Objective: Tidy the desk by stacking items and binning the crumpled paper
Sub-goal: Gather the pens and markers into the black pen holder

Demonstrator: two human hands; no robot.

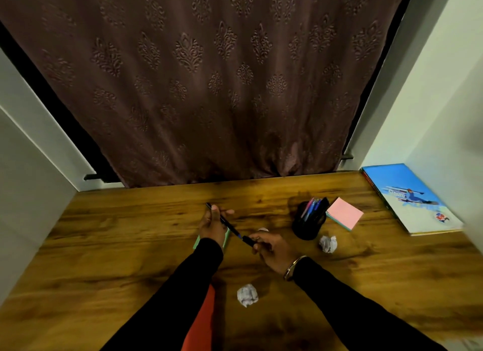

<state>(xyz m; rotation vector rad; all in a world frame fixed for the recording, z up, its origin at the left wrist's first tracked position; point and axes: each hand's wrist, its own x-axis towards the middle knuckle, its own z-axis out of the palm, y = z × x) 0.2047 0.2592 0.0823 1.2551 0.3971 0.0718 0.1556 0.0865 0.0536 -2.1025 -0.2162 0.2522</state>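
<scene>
**Both hands on one pen above a cluttered desk**

The wooden tabletop [130, 246] carried a blue book [407, 193], a black pen holder [308, 225] and pink sticky notes [345, 212]. The left hand [211, 226] and right hand [274, 248] each gripped an end of a dark pen [232, 226], possibly capping it. Crumpled paper balls lay near [247, 295] and right [328, 243]

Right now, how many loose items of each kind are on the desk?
Crumpled paper balls: 3
Sticky-note pads: 2 (pink, green under left hand)
Pen holder: 1
Book stack: 1
Pen held by both hands: 1
Total: 8
</scene>
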